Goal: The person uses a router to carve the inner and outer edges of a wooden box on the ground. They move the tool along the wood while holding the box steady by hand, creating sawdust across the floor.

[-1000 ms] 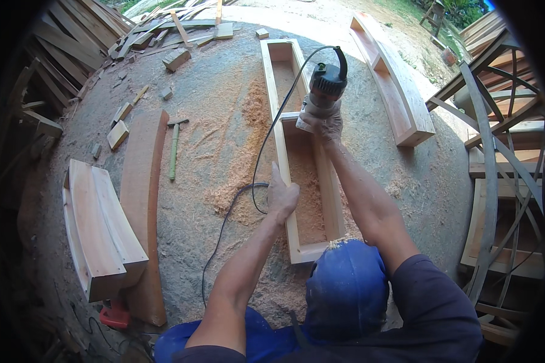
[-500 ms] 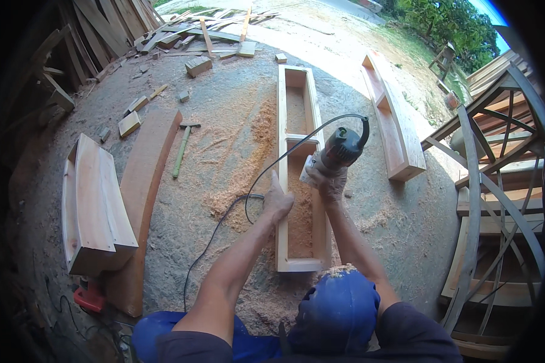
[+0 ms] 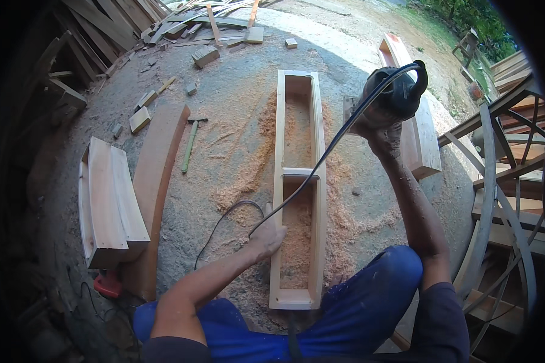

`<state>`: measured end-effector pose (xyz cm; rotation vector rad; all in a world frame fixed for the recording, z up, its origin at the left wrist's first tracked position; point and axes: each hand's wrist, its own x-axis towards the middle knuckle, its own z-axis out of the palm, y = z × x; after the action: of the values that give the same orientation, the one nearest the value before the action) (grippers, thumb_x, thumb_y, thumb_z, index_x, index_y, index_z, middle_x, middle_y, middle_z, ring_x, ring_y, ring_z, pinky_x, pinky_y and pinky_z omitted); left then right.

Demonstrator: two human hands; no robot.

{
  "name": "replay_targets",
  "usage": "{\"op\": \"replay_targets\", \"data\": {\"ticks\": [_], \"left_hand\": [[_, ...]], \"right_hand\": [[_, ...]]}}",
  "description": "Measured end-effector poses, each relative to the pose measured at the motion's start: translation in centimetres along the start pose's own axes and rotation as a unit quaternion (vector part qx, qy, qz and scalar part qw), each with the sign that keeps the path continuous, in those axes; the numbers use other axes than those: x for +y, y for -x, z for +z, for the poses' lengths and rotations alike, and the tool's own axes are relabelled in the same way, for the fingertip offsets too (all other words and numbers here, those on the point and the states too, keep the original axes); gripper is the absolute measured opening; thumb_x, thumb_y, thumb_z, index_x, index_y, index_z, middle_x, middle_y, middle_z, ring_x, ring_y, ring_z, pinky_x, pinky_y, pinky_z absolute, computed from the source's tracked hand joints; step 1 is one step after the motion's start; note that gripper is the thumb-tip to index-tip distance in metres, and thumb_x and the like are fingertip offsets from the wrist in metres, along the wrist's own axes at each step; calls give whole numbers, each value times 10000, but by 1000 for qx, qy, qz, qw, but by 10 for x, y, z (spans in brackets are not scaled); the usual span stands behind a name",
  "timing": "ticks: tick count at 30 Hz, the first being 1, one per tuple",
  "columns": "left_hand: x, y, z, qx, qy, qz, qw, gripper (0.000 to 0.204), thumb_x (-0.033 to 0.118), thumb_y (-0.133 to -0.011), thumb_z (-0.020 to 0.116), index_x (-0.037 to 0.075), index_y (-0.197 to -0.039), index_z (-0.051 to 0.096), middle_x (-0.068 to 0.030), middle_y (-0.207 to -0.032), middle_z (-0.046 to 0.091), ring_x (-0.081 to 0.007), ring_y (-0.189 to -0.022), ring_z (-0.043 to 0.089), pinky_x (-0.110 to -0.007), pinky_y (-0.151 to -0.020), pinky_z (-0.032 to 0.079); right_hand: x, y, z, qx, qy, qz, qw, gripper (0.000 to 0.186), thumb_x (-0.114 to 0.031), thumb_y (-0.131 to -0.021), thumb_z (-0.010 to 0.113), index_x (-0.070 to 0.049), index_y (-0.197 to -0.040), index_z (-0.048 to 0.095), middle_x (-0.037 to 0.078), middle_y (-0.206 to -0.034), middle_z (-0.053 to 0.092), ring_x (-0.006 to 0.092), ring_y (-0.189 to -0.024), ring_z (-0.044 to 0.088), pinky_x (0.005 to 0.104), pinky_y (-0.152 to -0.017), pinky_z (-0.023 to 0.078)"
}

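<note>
A long, narrow wooden box frame (image 3: 280, 124) with one crosspiece lies on the sawdust-strewn ground in front of me, pointing away from my knees. My left hand (image 3: 269, 236) grips its left side rail near the lower compartment, fingers around the wood. Up and to the right of the frame, my right hand (image 3: 383, 139) holds a dark, corded trim router (image 3: 391, 97), clear of the wood. The router's flat base plate faces left, and its bit cannot be made out. Its black cord (image 3: 333, 145) sags across the frame toward my left hand.
Another wooden box (image 3: 427, 142) lies on the right, partly behind the router. To the left are a third box (image 3: 112, 199), a thick curved board (image 3: 157, 157), a green-handled hammer (image 3: 190, 145) and a red tool (image 3: 108, 284). Curved metalwork (image 3: 489, 175) stands far right.
My right hand has lifted the router up and right, away from the frame. The frame now lies closer to my body, with my left hand still on its left rail.
</note>
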<state>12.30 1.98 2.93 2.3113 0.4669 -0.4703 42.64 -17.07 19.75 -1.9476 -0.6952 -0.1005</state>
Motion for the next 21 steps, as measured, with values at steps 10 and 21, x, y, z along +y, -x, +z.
{"op": "replay_targets", "data": {"ticks": [10, 21], "left_hand": [[-78, 91, -287, 103, 205, -368, 901, 994, 686, -1043, 406, -53, -1641, 114, -325, -1367, 627, -348, -777, 771, -345, -574, 622], [88, -25, -292, 275, 154, 117, 942, 807, 424, -1101, 471, 58, -1690, 58, -221, -1716, 250, -321, -1454, 425, -387, -1150, 396]], "right_hand": [[-4, -30, 36, -78, -53, 3, 996, 694, -286, -752, 928, -99, -1333, 597, 58, -1249, 715, 180, -1109, 711, 343, -985, 568], [28, -40, 60, -39, -205, 36, 977, 518, -138, -748, 914, -124, -1209, 677, -34, -1073, 743, 116, -1016, 697, 315, -938, 547]]}}
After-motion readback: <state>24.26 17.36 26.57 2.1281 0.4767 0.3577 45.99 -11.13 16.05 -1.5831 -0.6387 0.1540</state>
